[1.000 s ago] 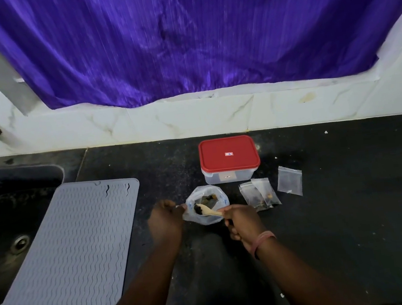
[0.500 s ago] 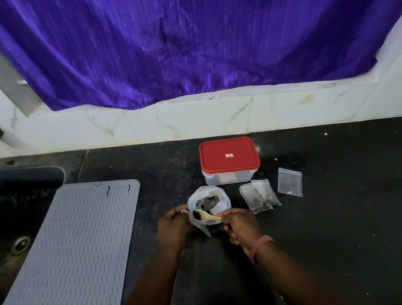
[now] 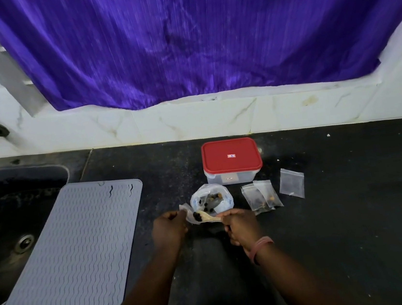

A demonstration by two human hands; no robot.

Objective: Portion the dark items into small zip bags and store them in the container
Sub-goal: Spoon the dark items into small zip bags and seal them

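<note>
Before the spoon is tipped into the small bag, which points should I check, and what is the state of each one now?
1. Small wooden spoon carries dark items: ok, a small dark heap sits in its bowl.
2. Right hand grips the spoon handle: ok.
3. Left hand holds the small clear zip bag at the spoon tip: ok.
4. Mouth of that bag is open: cannot tell, it is too small and partly hidden.
5. Large clear supply bag stays open on the black counter: ok.
6. Clear plastic container with red lid is ready to receive bags: not ok, the lid is on.
</note>
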